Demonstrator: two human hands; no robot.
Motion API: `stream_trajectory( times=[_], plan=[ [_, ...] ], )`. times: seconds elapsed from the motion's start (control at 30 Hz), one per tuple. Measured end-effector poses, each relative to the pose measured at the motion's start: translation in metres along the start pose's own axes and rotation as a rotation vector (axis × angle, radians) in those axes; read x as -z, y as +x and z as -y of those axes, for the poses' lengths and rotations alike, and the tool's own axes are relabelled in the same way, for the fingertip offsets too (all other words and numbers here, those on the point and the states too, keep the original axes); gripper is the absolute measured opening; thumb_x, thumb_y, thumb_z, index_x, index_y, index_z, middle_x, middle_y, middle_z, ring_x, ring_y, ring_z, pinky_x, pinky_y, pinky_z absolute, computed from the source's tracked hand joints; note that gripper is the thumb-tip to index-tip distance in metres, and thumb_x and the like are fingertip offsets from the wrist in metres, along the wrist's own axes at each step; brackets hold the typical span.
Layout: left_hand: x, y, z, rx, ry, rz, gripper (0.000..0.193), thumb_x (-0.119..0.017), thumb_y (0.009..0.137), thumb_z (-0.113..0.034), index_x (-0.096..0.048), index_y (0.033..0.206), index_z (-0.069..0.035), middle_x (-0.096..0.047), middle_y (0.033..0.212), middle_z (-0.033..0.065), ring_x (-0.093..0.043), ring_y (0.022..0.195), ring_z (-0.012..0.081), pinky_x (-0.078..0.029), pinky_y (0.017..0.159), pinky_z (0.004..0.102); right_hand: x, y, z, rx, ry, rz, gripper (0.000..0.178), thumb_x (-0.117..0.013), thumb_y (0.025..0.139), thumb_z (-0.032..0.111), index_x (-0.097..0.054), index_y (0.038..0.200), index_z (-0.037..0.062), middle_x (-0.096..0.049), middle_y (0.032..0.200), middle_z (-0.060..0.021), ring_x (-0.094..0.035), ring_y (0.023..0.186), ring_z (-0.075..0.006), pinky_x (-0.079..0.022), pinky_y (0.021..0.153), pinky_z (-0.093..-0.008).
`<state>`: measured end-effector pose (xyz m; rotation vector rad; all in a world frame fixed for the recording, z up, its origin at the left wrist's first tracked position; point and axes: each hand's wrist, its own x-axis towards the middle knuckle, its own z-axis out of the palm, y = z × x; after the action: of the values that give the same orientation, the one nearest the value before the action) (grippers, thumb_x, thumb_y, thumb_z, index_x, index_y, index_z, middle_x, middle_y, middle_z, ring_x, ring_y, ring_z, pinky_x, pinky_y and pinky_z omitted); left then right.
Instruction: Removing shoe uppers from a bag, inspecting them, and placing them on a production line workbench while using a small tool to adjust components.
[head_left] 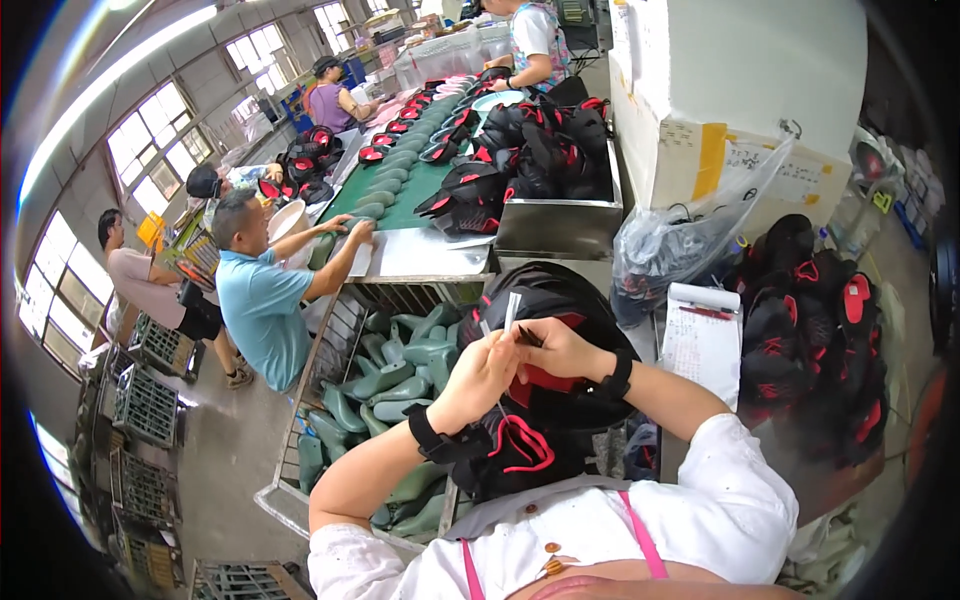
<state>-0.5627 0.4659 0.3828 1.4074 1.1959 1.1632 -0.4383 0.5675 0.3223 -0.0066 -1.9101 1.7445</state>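
Note:
In front of my chest my two hands meet. My left hand (473, 379) is closed, with a thin white strip (512, 308) standing up out of the fingers. My right hand (562, 352) is closed against it, fingertips bent in at the strip's lower end; a small dark tip shows between its fingers. Whether the right hand grips the strip too is hidden. Right behind the hands lies a pile of black shoe uppers (560, 290) with red lining. Another black upper with a red-edged opening (524, 443) lies below them, close to my body.
On my left a metal cage cart (290, 455) holds many green shoe lasts (400, 385). Ahead, a green conveyor (415, 205) carries lasts and uppers, with a person in blue (258, 300) beside it. A clipboard (700, 350) and more uppers (800, 330) lie to my right.

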Motion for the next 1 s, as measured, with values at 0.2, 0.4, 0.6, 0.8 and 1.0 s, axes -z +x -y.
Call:
stream_trajectory(
  times=[0.2, 0.4, 0.6, 0.8, 1.0],
  plan=[
    [0.002, 0.016, 0.012, -0.124, -0.036, 0.046, 0.034, -0.03, 0.095, -0.03, -0.038, 0.071, -0.007, -0.035, 0.052, -0.0032, -0.032, 0.045, 0.0049, -0.029, 0.042, 0.0197, -0.003, -0.004, 0.014, -0.046, -0.035, -0.2, 0.017, -0.047, 0.09, 0.017, -0.051, 0.092, 0.0001, -0.057, 0.073, -0.003, -0.056, 0.059, -0.0079, -0.045, 0.055, -0.0208],
    [0.032, 0.0, 0.006, -0.178, 0.045, 0.004, 0.042, -0.029, 0.094, -0.037, -0.047, 0.104, -0.001, -0.03, 0.049, -0.0049, -0.027, 0.043, 0.0031, -0.022, 0.041, 0.0194, 0.007, 0.0, 0.025, -0.139, 0.204, -0.576, 0.016, -0.049, 0.089, 0.02, -0.049, 0.08, 0.0065, -0.056, 0.068, -0.0053, -0.056, 0.057, -0.0124, -0.044, 0.05, -0.0227],
    [0.106, -0.042, -0.014, -0.373, 0.407, -0.283, 0.024, -0.038, 0.092, -0.019, -0.051, 0.081, -0.003, -0.042, 0.06, 0.0, -0.038, 0.051, 0.0064, -0.03, 0.047, 0.0221, 0.063, 0.039, 0.034, -0.129, 0.062, -0.746, 0.018, -0.049, 0.087, 0.022, -0.049, 0.076, 0.0083, -0.054, 0.064, -0.0057, -0.051, 0.048, -0.0134, -0.041, 0.044, -0.0243],
    [0.204, -0.093, -0.06, -0.459, 0.604, -0.506, 0.03, -0.033, 0.094, -0.025, -0.045, 0.083, 0.0, -0.045, 0.056, 0.0035, -0.047, 0.045, 0.0108, -0.038, 0.043, 0.0227, 0.162, 0.108, 0.107, -0.229, -0.321, -0.868, 0.01, -0.049, 0.083, 0.017, -0.052, 0.081, 0.0074, -0.06, 0.068, -0.0072, -0.052, 0.047, -0.0101, -0.027, 0.035, -0.0213],
    [0.289, -0.133, -0.012, -0.181, 1.05, -0.781, 0.015, -0.037, 0.091, -0.012, -0.042, 0.08, -0.003, -0.047, 0.054, 0.0071, -0.051, 0.047, 0.0168, -0.039, 0.045, 0.0267, 0.182, 0.189, 0.131, -0.094, -0.328, -0.792, 0.014, -0.047, 0.085, 0.018, -0.053, 0.084, 0.0051, -0.062, 0.071, -0.0082, -0.055, 0.053, -0.0111, -0.029, 0.039, -0.0201]
  ],
)
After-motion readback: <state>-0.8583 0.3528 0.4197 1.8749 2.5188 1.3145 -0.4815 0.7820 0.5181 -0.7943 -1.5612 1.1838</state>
